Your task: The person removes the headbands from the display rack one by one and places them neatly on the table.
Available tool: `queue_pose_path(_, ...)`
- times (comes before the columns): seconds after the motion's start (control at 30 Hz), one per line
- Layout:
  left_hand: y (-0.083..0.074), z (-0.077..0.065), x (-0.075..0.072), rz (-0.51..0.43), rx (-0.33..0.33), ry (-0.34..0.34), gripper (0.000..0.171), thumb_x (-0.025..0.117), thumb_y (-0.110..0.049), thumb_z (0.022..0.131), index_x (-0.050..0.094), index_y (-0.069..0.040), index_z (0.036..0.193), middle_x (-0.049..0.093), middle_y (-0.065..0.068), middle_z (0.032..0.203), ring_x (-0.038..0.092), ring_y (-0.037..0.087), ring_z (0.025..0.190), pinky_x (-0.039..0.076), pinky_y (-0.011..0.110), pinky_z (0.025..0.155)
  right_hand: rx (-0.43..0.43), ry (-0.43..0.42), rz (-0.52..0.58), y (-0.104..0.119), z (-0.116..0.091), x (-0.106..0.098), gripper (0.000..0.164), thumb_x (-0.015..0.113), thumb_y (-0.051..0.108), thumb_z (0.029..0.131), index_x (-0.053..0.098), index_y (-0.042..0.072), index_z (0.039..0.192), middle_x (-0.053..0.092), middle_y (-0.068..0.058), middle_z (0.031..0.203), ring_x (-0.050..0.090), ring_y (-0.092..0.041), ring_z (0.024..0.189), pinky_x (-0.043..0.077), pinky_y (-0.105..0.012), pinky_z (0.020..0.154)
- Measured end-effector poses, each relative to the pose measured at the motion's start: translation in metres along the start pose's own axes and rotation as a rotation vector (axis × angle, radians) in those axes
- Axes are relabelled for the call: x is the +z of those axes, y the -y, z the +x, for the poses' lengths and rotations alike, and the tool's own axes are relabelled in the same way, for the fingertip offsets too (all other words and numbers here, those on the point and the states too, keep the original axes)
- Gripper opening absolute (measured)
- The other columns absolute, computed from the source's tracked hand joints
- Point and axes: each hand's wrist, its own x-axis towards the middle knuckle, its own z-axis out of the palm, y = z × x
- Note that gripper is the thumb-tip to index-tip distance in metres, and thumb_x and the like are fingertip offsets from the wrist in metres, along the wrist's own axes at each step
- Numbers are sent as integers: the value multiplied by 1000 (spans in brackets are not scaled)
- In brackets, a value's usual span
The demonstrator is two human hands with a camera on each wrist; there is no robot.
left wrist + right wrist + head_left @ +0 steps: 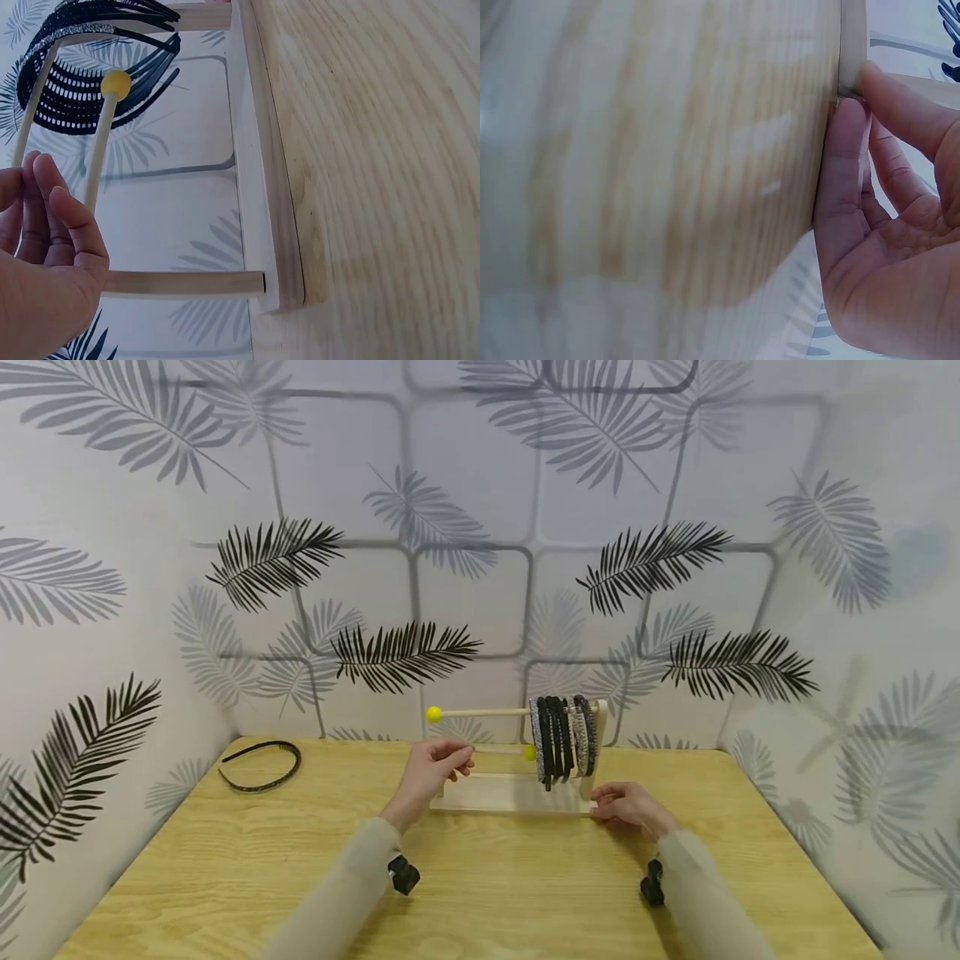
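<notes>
A pale wooden headband stand [491, 793] stands on the table. Several black and grey headbands [555, 739] hang on its upper rod [483, 712], bunched against the right post [600, 735]. A lower rod [99, 154], tipped with a yellow ball [115, 86], runs from the left post [187, 283]. My left hand [435, 772] is at that post's top, thumb and index together by the rod; its contact is partly hidden in the left wrist view. My right hand [892, 202] pinches the right end of the stand's base, thumb above and fingers at the table edge side.
A single dark headband [262, 766] lies at the back left of the wooden table [510, 885]. Leaf-patterned walls [472, 602] rise behind the table and along both sides. A second yellow ball [433, 714] ends the upper rod, above my left hand.
</notes>
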Motion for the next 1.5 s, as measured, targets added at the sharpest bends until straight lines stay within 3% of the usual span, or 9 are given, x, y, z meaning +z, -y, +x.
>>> queue_pose_path(0.33,33,18,11,-43,-18,-6,24,64,-18,97,71,-1,113,73,19,100,68,13,78,53,28,69,-47,55,22,-7,-2,-2,36,73,10,87,61,-6,117,66,-11,100,66,-13,80,57,-29,72)
queue_pose_path(0.8,30,23,35,-51,74,-11,20,64,-13,96,72,-1,110,74,16,93,68,9,73,52,23,63,9,-6,25,1,2,1,35,70,5,89,59,-7,120,66,-14,104,66,-14,80,57,-31,72)
queue_pose_path(1.17,31,25,51,-63,52,40,27,66,-20,95,71,1,112,72,23,98,70,18,80,57,33,70,18,-22,28,1,0,1,34,70,4,88,60,-6,120,66,-13,104,65,-14,80,57,-31,71)
queue_pose_path(1.5,22,28,66,-79,66,63,34,65,-26,96,70,-1,117,72,19,105,71,22,91,58,34,77,-8,-17,31,-1,2,0,33,70,3,88,60,-7,119,65,-11,100,64,-12,77,57,-29,69)
